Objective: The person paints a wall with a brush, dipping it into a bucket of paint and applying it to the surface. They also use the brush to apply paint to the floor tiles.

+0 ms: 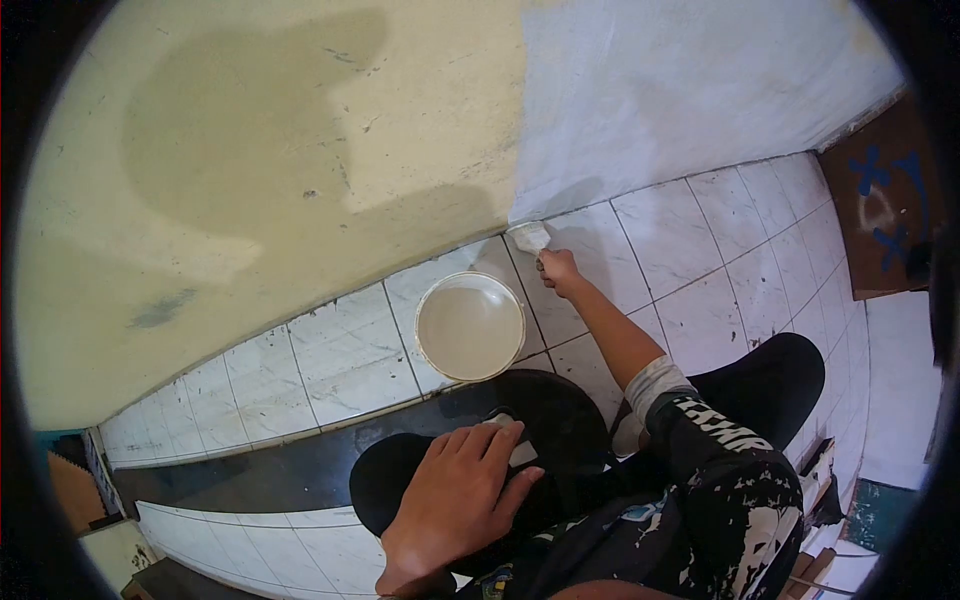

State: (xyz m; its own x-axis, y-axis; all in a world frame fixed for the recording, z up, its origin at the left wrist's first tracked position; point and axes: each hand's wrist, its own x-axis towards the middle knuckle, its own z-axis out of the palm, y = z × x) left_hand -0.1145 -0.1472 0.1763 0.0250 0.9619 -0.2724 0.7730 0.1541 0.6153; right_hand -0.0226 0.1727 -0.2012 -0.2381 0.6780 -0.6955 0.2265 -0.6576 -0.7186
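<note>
My right hand is closed around the handle of a paintbrush. The brush's whitish bristles are at the foot of the wall, by the lower edge of the white painted area. To the left of that hand stands a round bucket with pale, whitish paint inside. My left hand lies over my bent knee, palm down, fingers stretched out and holding nothing.
The wall's left part is yellowish and scuffed, with a shadow across it. White marble-look tiles with dark specks run along its foot, beside a dark floor strip. A brown board with blue marks stands at the right.
</note>
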